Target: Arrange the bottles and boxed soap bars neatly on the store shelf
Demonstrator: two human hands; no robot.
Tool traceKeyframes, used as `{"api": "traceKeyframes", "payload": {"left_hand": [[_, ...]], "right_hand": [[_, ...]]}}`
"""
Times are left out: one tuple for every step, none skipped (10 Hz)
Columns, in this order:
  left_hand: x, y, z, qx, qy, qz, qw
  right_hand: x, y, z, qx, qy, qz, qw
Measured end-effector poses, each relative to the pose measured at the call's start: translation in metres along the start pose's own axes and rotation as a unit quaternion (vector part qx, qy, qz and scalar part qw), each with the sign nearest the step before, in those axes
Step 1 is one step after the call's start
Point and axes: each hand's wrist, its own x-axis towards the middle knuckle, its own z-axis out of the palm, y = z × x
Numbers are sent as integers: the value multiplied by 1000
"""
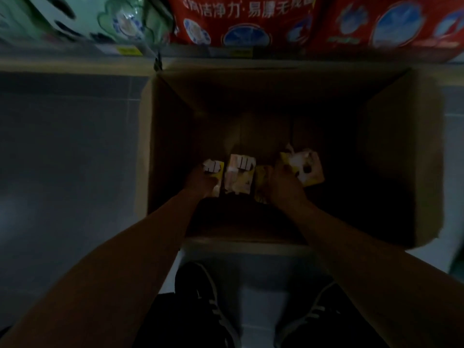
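Presently both arms reach down into the carton point(391, 151); left hand point(202, 180) and right hand point(282, 183) each grip a soap box point(307, 169).

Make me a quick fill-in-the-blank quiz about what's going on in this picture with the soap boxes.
1. Both hands reach down into an open ____ box on the floor.
2. The right hand grips a soap box at the ____ end of the row.
3. The large bags on the shelf above are mostly ____.

Missing words: cardboard; right; red
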Motion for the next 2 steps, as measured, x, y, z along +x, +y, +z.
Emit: {"api": "traceKeyframes", "payload": {"left_hand": [[-22, 5, -11, 26, -3, -16, 1000], [-68, 20, -33, 132, -10, -13, 991]], "right_hand": [[-21, -5, -14, 39, -12, 25, 999], [-62, -14, -45, 66, -7, 60, 996]]}}
